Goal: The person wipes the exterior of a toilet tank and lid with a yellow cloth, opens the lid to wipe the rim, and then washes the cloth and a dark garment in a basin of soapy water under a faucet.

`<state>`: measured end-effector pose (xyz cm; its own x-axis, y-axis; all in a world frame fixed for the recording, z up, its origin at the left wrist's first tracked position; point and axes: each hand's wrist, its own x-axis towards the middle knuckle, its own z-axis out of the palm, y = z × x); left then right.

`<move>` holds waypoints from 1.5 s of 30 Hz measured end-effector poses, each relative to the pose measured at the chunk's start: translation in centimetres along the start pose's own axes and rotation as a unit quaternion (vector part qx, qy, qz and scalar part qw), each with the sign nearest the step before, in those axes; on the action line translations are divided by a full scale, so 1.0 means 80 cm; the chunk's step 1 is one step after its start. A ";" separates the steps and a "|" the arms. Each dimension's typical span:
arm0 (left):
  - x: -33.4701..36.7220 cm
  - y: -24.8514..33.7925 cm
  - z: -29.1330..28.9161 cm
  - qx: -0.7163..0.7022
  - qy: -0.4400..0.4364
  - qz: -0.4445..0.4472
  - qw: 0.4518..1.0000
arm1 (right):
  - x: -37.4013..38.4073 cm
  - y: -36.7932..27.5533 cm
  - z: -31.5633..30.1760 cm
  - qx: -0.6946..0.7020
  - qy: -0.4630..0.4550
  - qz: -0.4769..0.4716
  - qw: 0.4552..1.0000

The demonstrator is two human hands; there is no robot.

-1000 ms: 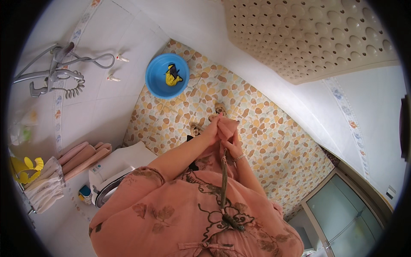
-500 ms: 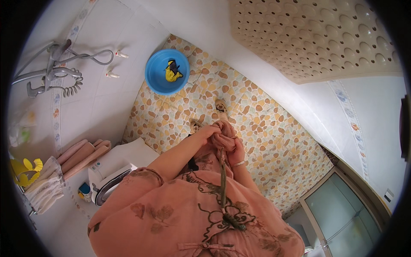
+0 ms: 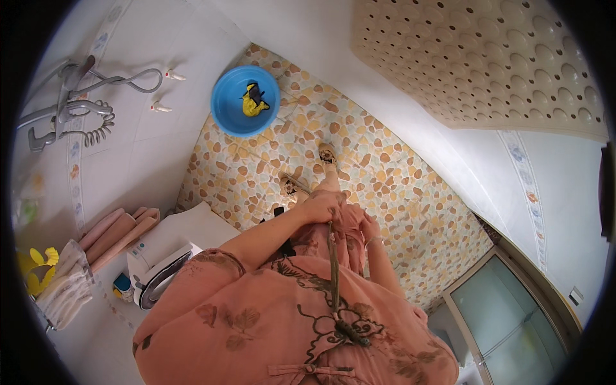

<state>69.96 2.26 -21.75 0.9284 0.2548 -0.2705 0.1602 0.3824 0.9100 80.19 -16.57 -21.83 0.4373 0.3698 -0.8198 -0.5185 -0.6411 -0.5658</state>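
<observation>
My left hand is closed on a fold of the pink garment I wear, in front of my lower body. To its right, my right hand also grips the cloth, its fingers partly lost in the folds. Pink fabric stretches between the two hands. A greenish cord hangs down the garment's front to a butterfly-shaped ornament. Beyond my hands, my feet in patterned shoes stand on the floor.
A blue basin holding a yellow and black item stands on the pebble-patterned floor. Shower fittings are on the left wall. A white appliance and rolled pink mats sit left, a bumpy beige mat upper right, a glass door lower right.
My hands, earlier close together around bunched cloth, have drawn apart, and the fabric between them is spread wider and hangs lower. The view has shifted slightly.
</observation>
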 end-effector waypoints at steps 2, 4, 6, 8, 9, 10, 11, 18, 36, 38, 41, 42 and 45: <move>0.002 0.003 0.011 0.481 -0.372 -0.051 0.792 | 0.044 -0.011 0.007 -0.172 -0.064 -0.071 0.980; -0.002 0.035 0.010 0.478 -0.280 -0.008 0.832 | 0.087 -0.037 0.022 -0.388 -0.154 -0.148 0.897; 0.012 0.048 -0.005 0.391 -0.277 -0.208 0.853 | 0.093 -0.071 0.059 -0.448 -0.200 -0.161 0.857; 0.002 0.008 -0.037 0.338 -0.219 -0.204 0.892 | 0.079 -0.103 0.094 -0.336 -0.212 -0.163 0.903; -0.005 -0.004 -0.048 0.289 -0.171 -0.192 0.922 | 0.073 -0.103 0.102 -0.340 -0.216 -0.169 0.899; -0.010 0.007 -0.051 0.250 -0.118 -0.183 0.944 | 0.067 -0.096 0.105 -0.258 -0.192 -0.189 0.928; -0.013 0.032 -0.043 0.248 -0.117 -0.182 0.944 | 0.063 -0.087 0.107 -0.174 -0.166 -0.208 0.948; -0.047 0.036 -0.020 0.285 0.204 -0.036 0.936 | 0.059 -0.041 0.107 -0.205 0.028 -0.215 0.954; -0.077 0.022 -0.066 0.383 0.116 -0.227 0.888 | -0.019 -0.066 0.148 -0.108 -0.144 -0.183 0.967; -0.085 0.035 -0.069 0.377 0.108 -0.238 0.889 | -0.017 -0.066 0.144 -0.166 -0.140 -0.169 0.961; -0.097 0.047 -0.072 0.401 0.048 -0.235 0.884 | -0.010 -0.057 0.148 -0.212 -0.049 -0.228 0.949; -0.100 0.046 -0.071 0.389 0.093 -0.191 0.896 | -0.006 -0.053 0.153 -0.119 -0.101 -0.260 0.953; -0.110 0.042 -0.071 0.379 0.158 -0.140 0.901 | -0.044 -0.088 0.176 0.119 -0.210 -0.133 0.961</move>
<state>60.44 6.36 -18.12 0.6933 0.5283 -0.4902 0.6678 -0.2151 0.7126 71.94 -3.89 -16.22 0.2686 0.7701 -0.5786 -0.6041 -0.3332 -0.7239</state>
